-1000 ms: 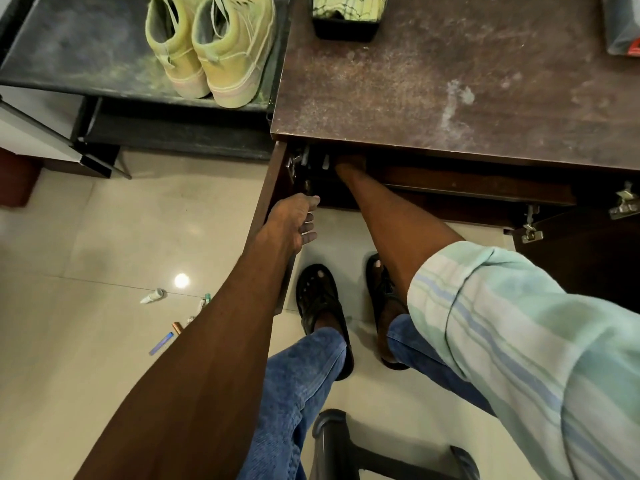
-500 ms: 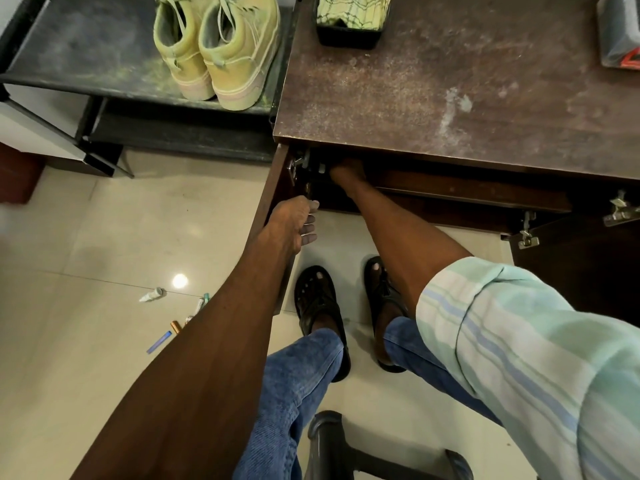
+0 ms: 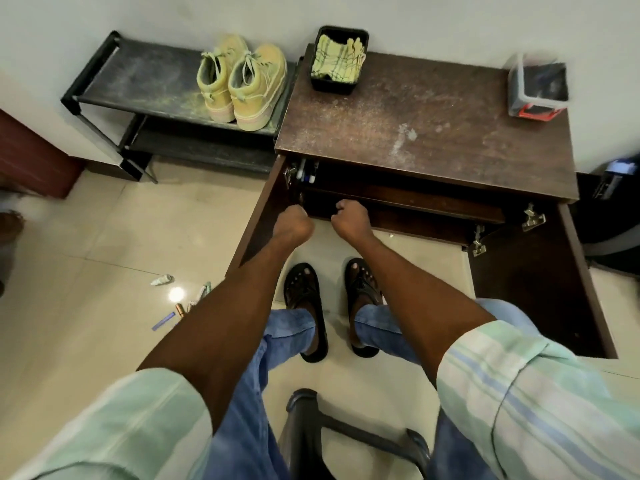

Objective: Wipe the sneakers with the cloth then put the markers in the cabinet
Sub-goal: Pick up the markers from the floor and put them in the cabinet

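The pale yellow-green sneakers [image 3: 242, 81] stand side by side on the black shoe rack [image 3: 138, 81]. A checked yellow cloth [image 3: 337, 60] lies in a black tray on the brown cabinet [image 3: 415, 126]. Both cabinet doors hang open. Several markers [image 3: 306, 172] stand inside the cabinet at its upper left corner. My left hand [image 3: 292, 223] is curled into a fist beside the left door [image 3: 258, 223], with nothing visible in it. My right hand [image 3: 349, 218] is curled too, just outside the cabinet opening below the markers, and holds nothing.
A clear container with a red base [image 3: 536, 88] sits on the cabinet's right rear. The right door [image 3: 540, 289] juts out over the floor. A small tube [image 3: 161, 279], a blue pen [image 3: 162, 321] and other bits lie on the tiles. A black stool [image 3: 311, 427] is beneath me.
My right hand has come out of the cabinet, leaving the markers inside. My left hand has come off the door's edge and curled up. The view has pulled back and up.
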The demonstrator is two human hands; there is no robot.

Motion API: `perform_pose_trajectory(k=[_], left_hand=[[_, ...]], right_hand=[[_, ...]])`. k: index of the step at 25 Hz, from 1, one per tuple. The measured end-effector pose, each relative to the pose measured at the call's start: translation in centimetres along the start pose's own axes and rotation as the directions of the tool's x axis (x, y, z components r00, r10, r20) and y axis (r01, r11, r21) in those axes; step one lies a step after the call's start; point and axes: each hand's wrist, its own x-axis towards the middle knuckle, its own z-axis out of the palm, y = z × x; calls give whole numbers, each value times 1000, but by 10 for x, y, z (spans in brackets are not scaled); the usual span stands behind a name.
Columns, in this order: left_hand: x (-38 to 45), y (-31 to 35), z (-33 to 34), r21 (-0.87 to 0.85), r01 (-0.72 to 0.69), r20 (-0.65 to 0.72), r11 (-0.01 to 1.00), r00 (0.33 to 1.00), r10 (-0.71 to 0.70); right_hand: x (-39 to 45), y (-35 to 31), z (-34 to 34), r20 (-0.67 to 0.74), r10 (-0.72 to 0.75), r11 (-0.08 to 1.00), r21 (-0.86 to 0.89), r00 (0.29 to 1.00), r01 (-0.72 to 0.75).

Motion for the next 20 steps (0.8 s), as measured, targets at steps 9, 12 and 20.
perform_pose_trajectory(k=[9, 12, 20], left_hand=[[-156, -44, 4, 133, 13, -71, 991, 997, -4], [-169, -71, -11, 205, 20, 14, 979, 1000, -23], [-207, -202, -45, -53, 362, -103, 931, 925, -365]], right_hand=[[-160, -25, -21, 95, -220, 922, -306, 971, 239], [-189, -40, -6, 136, -255, 902, -322, 957, 286], [-204, -60, 118, 472, -276, 785, -392, 837, 479]])
